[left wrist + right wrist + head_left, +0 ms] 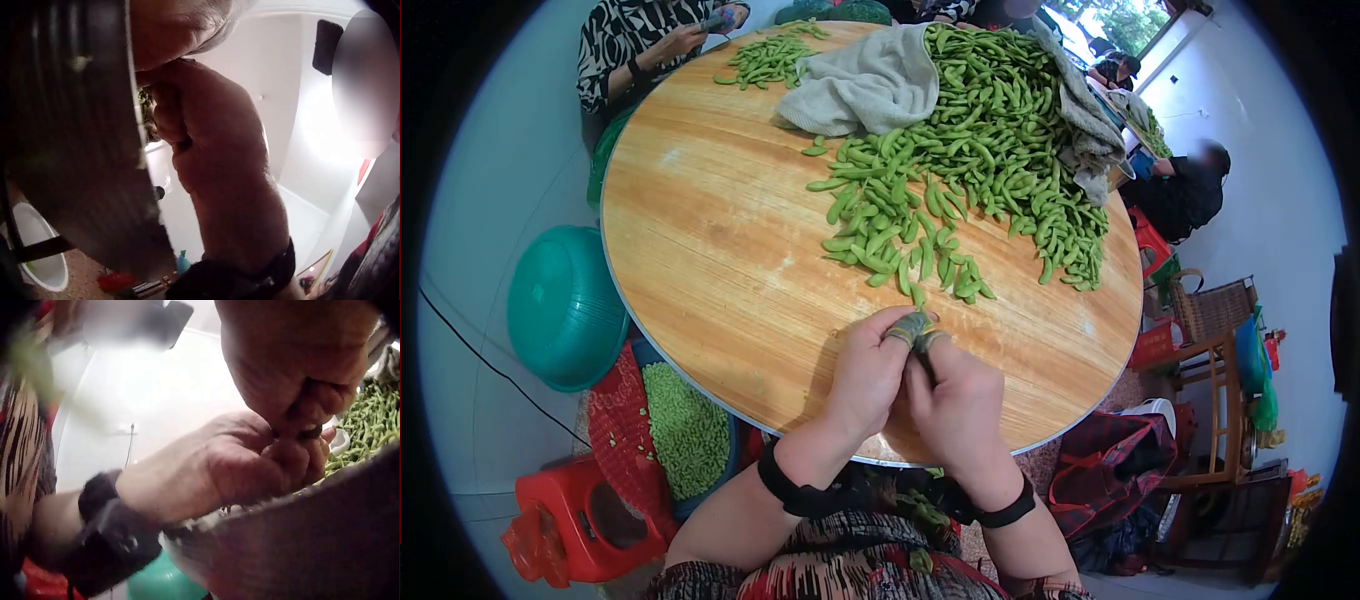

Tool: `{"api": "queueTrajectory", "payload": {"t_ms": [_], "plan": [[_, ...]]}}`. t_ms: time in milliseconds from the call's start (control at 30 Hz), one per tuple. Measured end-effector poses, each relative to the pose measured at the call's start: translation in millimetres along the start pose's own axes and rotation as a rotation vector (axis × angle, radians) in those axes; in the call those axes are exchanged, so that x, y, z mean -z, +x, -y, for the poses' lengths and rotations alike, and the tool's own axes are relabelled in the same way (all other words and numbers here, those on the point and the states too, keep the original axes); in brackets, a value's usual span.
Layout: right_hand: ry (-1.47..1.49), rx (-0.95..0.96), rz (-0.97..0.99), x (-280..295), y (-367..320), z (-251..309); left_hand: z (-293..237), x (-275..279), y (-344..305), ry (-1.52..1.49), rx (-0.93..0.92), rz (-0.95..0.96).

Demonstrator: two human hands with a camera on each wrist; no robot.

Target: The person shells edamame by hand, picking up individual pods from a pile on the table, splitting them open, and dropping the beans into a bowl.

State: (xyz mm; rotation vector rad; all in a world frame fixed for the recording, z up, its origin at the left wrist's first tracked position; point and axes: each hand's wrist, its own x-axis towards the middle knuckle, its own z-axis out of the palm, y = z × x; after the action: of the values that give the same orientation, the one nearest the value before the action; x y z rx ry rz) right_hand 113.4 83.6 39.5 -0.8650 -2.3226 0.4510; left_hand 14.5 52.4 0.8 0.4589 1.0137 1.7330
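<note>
While I watch from a distance, two hands, the left hand [868,370] and the right hand [965,395], meet over the near part of one round table [710,220]. All their fingers look curled, tips together, pinching one greenish thing [918,330] mostly hidden between them; I cannot tell exactly what it is. Just beyond lie green pods [990,130], too many for me to count, with two cloths [865,80] at the heap's edges. Below, I see one green basin [565,305] and one batch of shelled beans [687,430].
</note>
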Motion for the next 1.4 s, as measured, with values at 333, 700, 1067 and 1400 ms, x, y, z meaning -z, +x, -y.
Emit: {"api": "queueTrajectory", "payload": {"t_ms": [333, 700, 1067, 1400], "plan": [[0.446, -0.29, 0.028, 10, 0, -4, -21, -5, -9, -0.26, 0.187, -0.06], [0.856, -0.551, 0.319, 38, 9, 0, -30, 15, -40, 0.49, -0.253, 0.179], [1.716, -1.058, 0.034, 15, 0, 4, -19, 14, -48, 0.414, -0.483, 0.123], [0.999, -0.507, 0.495, 47, -2, -16, -49, 185, -120, 0.159, -0.581, -0.702]]}}
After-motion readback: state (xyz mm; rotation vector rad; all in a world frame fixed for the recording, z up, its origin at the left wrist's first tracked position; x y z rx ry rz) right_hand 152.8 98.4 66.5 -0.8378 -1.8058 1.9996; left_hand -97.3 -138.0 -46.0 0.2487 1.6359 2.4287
